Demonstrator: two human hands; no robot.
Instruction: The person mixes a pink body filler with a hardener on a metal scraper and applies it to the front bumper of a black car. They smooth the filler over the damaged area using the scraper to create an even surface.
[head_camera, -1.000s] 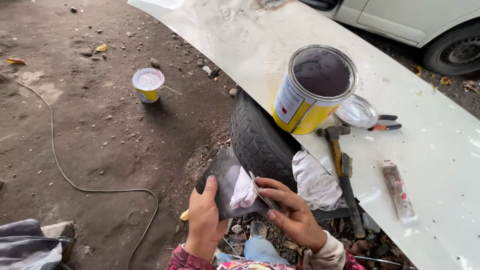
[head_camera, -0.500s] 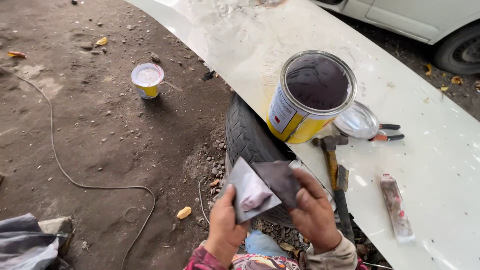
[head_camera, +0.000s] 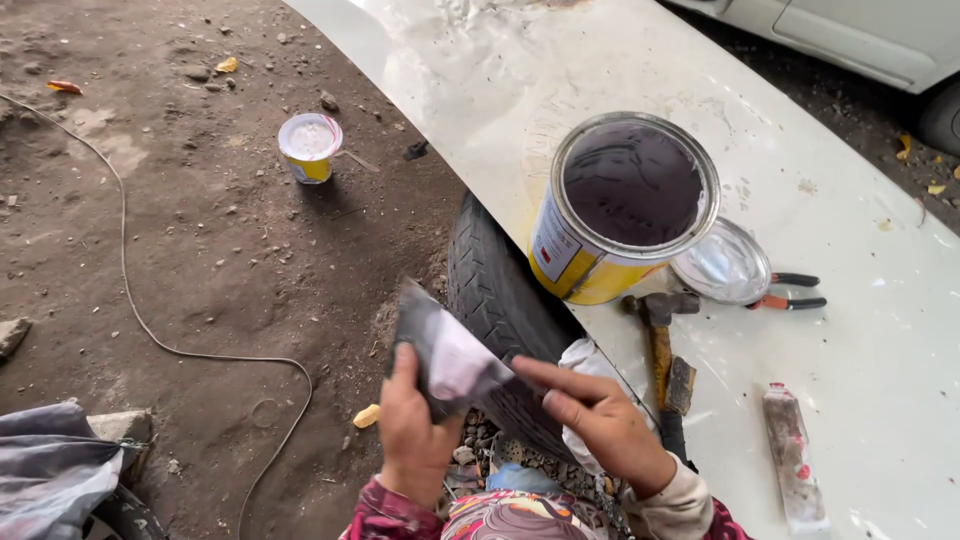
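Note:
My left hand grips a dark flat mixing board from below, tilted up to the left. A smear of pinkish-white putty lies on it. My right hand pinches a dark flat spreader, its fingers stretched out against the board's lower right edge. Most of the spreader is hidden under the fingers. Both hands hover over an old tyre beside a white car panel.
On the panel stand an open yellow can of dark filler, its lid, pliers, a hammer, a white rag and a tube. A small cup and a cable lie on the dirt.
The spreader has moved from on top of the board to its lower right edge. The board has tilted and shifted left, and the putty looks more spread out.

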